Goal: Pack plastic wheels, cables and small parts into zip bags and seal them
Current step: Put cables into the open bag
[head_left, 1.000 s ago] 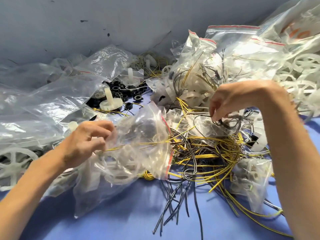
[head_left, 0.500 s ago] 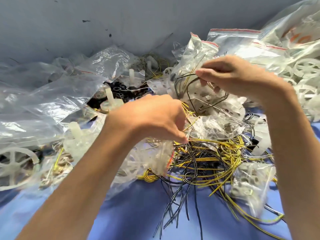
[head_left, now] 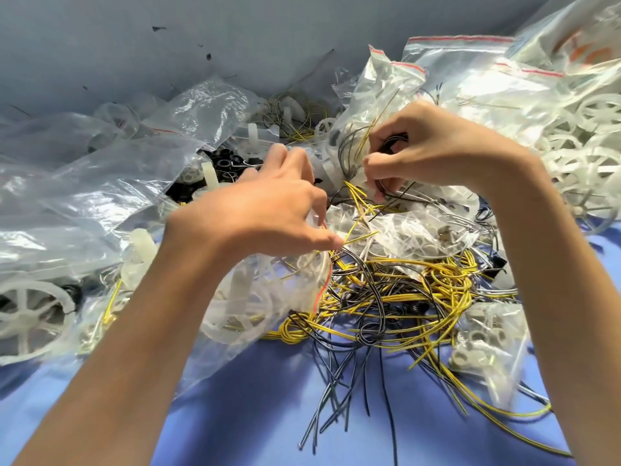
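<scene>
Head view: we look down on a blue counter (head_left: 268, 415), crowded from side to side.
Left hand (head_left: 268, 210): its fingers pinch the mouth of the zip bag (head_left: 262, 297) by the red seal strip, mid-scene.
Right hand (head_left: 433, 153): its fingers are curled round a small coil of dark cables (head_left: 393, 142), just right of the left hand and slightly farther.
Change: a second ago the left hand held the bag at near left and the right dug in the cable heap (head_left: 403, 290). Since then the right has lifted the coil out and the hands have drawn together (the bag mouth sits between them, as far as we can tell).
Meaning: we judge the coil goes in next. The bag already shows white plastic inside, and sealing is not yet begun.
Elsewhere: loose white wheels (head_left: 591, 112) pile up far right, and black small parts (head_left: 225, 159) lie far left of the hands.
</scene>
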